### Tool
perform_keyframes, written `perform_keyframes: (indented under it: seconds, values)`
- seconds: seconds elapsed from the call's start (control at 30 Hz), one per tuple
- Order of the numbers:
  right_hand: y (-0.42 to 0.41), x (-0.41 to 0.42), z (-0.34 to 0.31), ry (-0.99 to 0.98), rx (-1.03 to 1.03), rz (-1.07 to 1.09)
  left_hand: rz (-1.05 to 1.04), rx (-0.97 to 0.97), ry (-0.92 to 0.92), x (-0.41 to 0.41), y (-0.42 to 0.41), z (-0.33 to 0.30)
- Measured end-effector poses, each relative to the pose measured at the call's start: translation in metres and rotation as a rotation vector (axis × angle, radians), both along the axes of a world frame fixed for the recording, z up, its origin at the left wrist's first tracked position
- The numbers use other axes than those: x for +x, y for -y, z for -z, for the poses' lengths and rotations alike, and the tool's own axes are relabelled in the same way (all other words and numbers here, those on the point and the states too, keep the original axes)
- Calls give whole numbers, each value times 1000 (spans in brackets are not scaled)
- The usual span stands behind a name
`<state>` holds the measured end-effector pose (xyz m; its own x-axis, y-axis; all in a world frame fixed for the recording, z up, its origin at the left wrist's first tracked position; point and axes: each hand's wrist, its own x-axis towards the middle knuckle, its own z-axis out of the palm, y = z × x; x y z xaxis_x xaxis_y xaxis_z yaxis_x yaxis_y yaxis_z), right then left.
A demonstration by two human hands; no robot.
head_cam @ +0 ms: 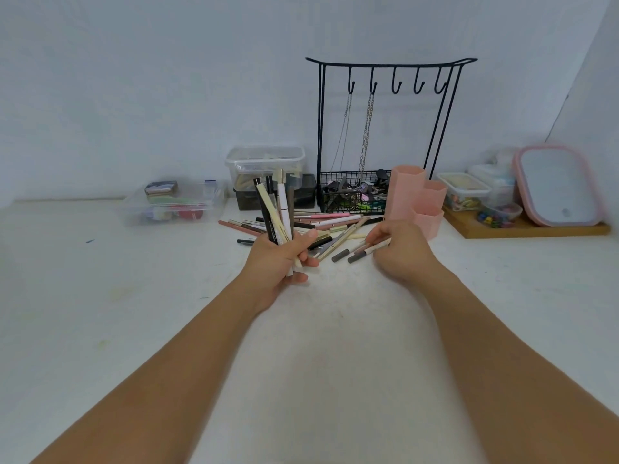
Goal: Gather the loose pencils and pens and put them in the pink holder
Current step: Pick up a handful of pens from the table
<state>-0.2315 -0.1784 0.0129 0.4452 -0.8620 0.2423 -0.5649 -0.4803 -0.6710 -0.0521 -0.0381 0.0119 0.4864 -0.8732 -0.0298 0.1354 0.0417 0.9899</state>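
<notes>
Your left hand grips a bundle of pens upright — freeing your right hand to pinch two more off the counter; pink holder waits at one o'clock.

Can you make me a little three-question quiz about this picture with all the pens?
1. True or false: the pink holder already has pens standing in it.
2. Which hand grips the upright bunch of pens? A) left hand B) right hand
3. Fill in: the loose pens lie on the white ____.

Key:
1. False. No pens show above its rims.
2. A. The right hand pinches just a couple of pens low over the table.
3. Table.
</notes>
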Motion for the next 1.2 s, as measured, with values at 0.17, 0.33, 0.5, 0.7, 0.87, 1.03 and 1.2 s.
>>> perform_keyframes:
  seconds: [0.17, 0.33, 0.5, 0.7, 0.87, 1.03, 1.2]
  values:
    - [4, -2, 2, -44, -23, -20, -3, -27, 7, -1, -2, 1]
    - [10, -5, 3, -111, -52, -85, -4, 2, -21, -1, -3, -6]
    - [12, -5, 6, -146, -48, -145, 0, 21, -12, -2, -3, -5]
    - [3, 0, -5, -26, -78, -154, 12, 13, 4, -2, -3, -4]
    - [-28, 12, -32, 323, 114, -238, 27, 7, 11, -3, -4, -4]
    - [-56, 35, -31, 600, 399, -347, 30, -6, -5, -7, -5, -6]
    - [-64, 44, -25, 759, 555, -378, 104, -47, -22, -16, -5, -6]
